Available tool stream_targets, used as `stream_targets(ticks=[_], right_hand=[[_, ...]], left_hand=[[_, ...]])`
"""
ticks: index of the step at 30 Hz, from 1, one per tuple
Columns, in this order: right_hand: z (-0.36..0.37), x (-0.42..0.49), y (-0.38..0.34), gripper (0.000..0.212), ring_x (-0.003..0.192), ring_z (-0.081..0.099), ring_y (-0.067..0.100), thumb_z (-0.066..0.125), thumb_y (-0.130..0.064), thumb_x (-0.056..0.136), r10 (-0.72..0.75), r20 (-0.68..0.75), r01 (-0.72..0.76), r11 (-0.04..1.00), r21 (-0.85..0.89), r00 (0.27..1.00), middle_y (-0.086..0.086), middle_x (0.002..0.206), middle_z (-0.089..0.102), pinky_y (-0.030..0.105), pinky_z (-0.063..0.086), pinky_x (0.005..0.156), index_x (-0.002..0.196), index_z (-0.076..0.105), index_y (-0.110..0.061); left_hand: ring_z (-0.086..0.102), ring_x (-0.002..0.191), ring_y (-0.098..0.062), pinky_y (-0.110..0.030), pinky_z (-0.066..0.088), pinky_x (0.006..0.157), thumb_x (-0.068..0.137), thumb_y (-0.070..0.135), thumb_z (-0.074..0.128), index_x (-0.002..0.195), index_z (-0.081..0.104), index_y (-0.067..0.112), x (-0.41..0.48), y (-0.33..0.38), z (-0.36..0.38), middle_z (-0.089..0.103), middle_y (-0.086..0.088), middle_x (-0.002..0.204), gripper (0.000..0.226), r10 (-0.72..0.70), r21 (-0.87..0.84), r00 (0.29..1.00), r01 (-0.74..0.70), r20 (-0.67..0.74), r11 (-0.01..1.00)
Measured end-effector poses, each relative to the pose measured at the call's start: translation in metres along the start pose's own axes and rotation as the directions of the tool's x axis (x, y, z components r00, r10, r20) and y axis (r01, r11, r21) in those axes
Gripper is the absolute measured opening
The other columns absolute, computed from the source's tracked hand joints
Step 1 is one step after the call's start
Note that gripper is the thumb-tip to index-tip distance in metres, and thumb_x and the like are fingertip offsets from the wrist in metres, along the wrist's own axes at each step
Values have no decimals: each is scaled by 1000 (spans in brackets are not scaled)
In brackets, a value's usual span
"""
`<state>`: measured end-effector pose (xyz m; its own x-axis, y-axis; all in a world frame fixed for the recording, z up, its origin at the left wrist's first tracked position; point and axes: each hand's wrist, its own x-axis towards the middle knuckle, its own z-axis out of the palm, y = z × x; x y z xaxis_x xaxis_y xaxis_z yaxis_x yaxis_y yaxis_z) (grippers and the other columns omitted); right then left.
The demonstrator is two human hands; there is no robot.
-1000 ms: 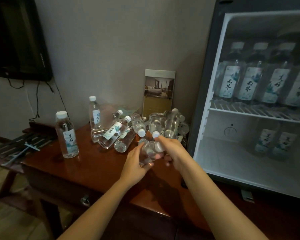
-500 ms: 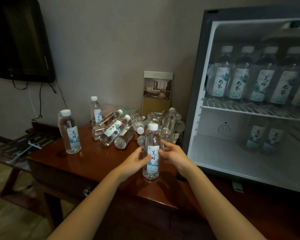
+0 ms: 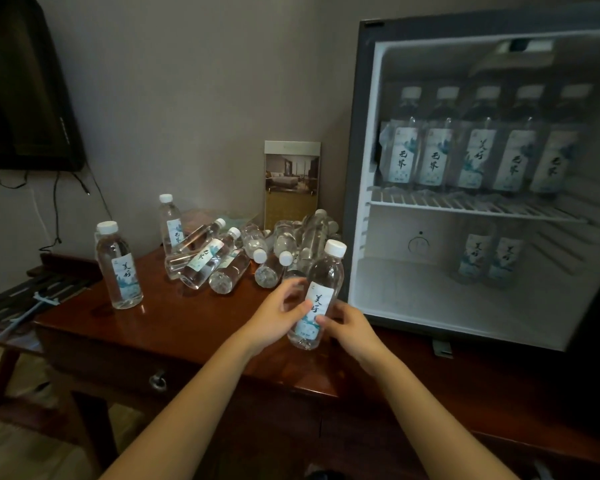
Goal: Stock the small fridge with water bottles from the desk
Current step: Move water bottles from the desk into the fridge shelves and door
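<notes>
both hands clasp one full bottle (image 3: 317,299) just above the desk (image 3: 125,327), beside the open fridge (image 3: 465,306): left hand (image 3: 276,315) on its label, right hand (image 3: 349,327) lower down. it looks weighty, smooth and slightly squashy; gripping the labelled middle seems safest.

Both forearms outstretched, left hand (image 3: 280,315) and right hand (image 3: 347,329) curled inward, fingers (image 3: 293,285) bent.

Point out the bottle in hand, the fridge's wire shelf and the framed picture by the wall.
held bottle (image 3: 317,308), head view, on its label
wire shelf (image 3: 465,205), head view, front rail
framed picture (image 3: 291,183), head view, middle of its face
</notes>
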<state>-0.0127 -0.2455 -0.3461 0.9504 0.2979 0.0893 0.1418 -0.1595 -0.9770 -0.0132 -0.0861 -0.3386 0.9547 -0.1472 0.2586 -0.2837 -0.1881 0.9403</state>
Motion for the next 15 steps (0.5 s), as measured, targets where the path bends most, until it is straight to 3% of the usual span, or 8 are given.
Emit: stream_targets(ticks=[4,8,11,15], right_hand=[[-30,-12,-1,31,89,62,1,54,-5,91,-50,-73,54,998,45,996,-5,107,63,9,50,67,120,52,-18],[-62,-18,2,29,90,66,8,55,-6,91,-64,-168,76,995,64,984,2,113,65,22,56,78,116,53,-23],[-82,-18,3,33,90,67,4,56,-7,90,-110,-246,121,992,29,963,-5,110,66,19,54,75,109,56,-33],[-104,-9,7,42,93,65,0,59,-8,89,-135,-388,147,989,0,912,-10,112,66,23,53,85,127,53,-25]], left_hand=[[61,100,-3,-18,53,72,87,7,62,122,45,28,9,11,29,55,9,116,43,37,-64,999,-34,37,997],[59,105,-4,-26,53,86,78,-1,70,114,43,40,25,17,63,54,16,114,61,84,-71,994,-79,68,994],[57,109,-6,-28,52,89,75,-2,72,109,42,46,42,18,87,54,19,112,66,111,-82,992,-105,62,991],[52,111,-5,-22,48,89,77,2,72,116,39,40,68,18,115,51,18,114,63,129,-102,989,-122,75,987]])
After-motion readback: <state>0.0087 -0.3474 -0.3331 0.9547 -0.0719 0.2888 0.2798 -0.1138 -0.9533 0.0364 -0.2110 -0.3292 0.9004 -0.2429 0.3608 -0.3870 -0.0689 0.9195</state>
